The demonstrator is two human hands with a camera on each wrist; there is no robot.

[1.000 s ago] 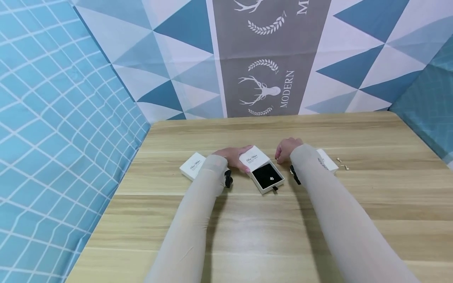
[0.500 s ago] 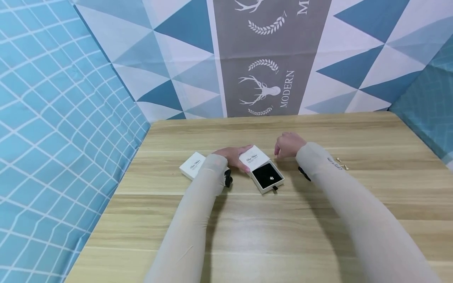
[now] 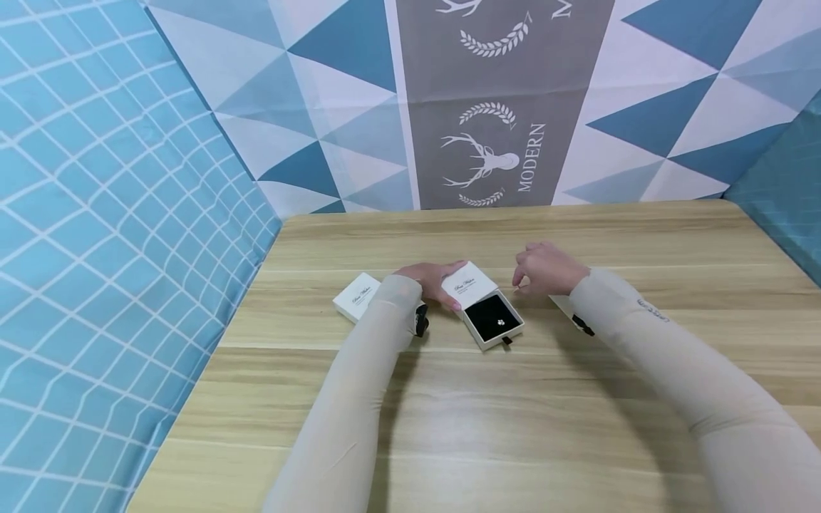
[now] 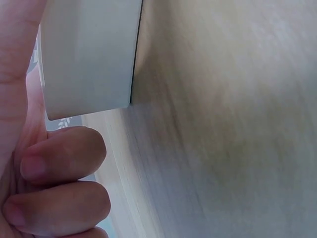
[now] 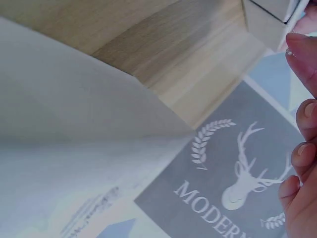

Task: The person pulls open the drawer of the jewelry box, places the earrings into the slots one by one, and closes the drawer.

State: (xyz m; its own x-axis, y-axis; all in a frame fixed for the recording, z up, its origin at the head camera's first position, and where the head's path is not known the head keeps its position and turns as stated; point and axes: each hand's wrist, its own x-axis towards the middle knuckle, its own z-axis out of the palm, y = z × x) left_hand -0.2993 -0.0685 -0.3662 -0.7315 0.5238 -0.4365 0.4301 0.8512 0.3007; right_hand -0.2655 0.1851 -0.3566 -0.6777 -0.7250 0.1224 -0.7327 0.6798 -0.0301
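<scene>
A white drawer-style jewellery box (image 3: 470, 283) with printed lettering lies tilted on the table, its drawer (image 3: 492, 320) pulled out toward me. On the drawer's black lining rests a small silvery piece (image 3: 501, 323). My left hand (image 3: 431, 280) grips the box's sleeve between thumb and fingers; in the left wrist view the other fingers curl beside the box's pale side (image 4: 89, 59). To the right of the drawer, my right hand (image 3: 548, 269) pinches a tiny shiny piece (image 5: 290, 51) between thumb and index finger, held a little apart from the box.
Another white box (image 3: 356, 296) lies at the left, partly behind my left forearm. A third white box (image 5: 84, 124) stands beneath my right wrist, mostly covered in the head view. A patterned cloth (image 3: 484, 100) hangs behind the wooden table (image 3: 449, 427).
My right hand has drawn to the right, away from the drawer. The right arm now hides the small gold pieces at the right. My left hand keeps its grip; the head view has shifted slightly.
</scene>
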